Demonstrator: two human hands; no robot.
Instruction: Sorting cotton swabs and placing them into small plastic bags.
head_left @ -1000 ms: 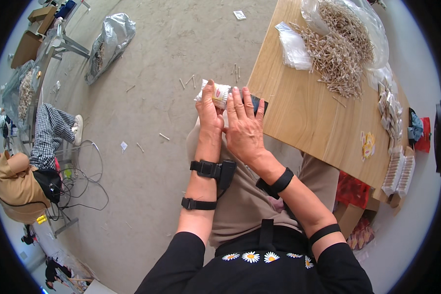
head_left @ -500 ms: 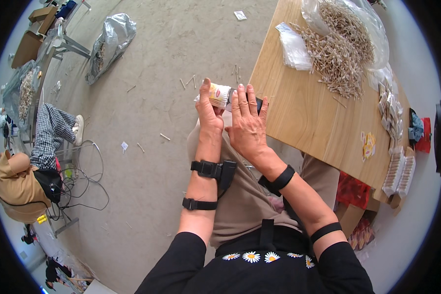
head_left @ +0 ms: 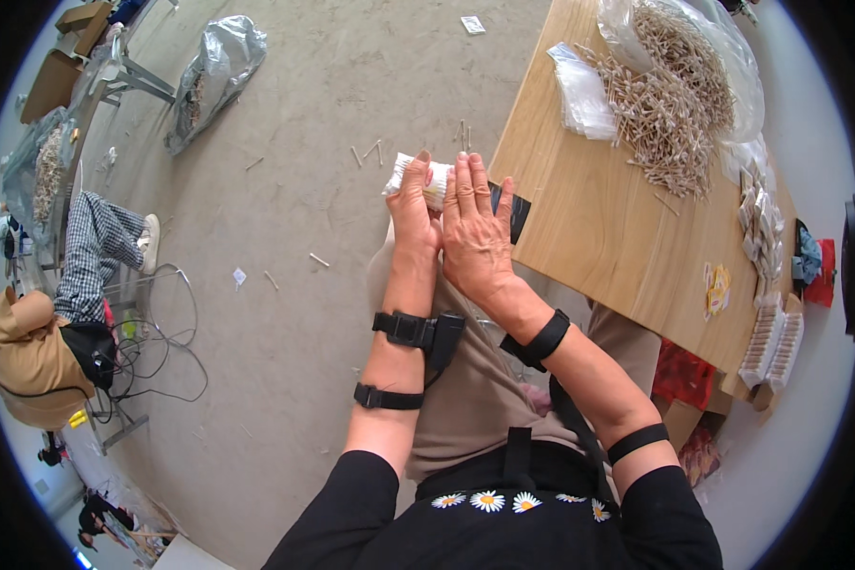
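My left hand (head_left: 413, 209) is closed around a small packet of cotton swabs (head_left: 435, 196), white swab tips showing at its left end. The packet has a yellow and red label, partly covered by my fingers. My right hand (head_left: 478, 228) lies flat against the packet's right end, fingers stretched out and close together, little finger a bit apart. Both hands are just off the table's left edge, above the floor. Beside my right fingers, a black patch (head_left: 517, 220) sits on the table edge. What is under my right palm is hidden.
On the wooden table (head_left: 598, 228) lie a big heap of loose cotton swabs (head_left: 670, 100), clear plastic bags (head_left: 582, 95), small labels (head_left: 716, 288) and filled packs (head_left: 762, 332). Stray swabs (head_left: 319, 259) are on the floor. Another person (head_left: 38, 356) sits at far left near cables.
My right hand has shifted slightly left and closer to my left hand, covering more of the packet. The label shows less now. My head view has moved slightly.
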